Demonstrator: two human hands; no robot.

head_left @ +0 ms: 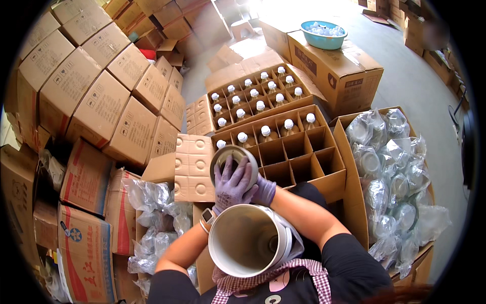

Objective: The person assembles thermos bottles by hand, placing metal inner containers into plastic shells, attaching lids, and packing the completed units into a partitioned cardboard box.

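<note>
Wide and pale, an open bucket (238, 243) fills the lower centre. Above it, the gloved left hand (233, 183) spreads its fingers inside a round grey container (253, 169) at mid-frame; the right hand (264, 190) is close beside it, partly hidden, and I cannot tell whether either grips. Beyond stand divided cartons (324, 183) of white-capped bottles (266, 133). Stacked boxes (96, 109) crowd the upper left; bare grey floor (397, 76) runs upper right.
</note>
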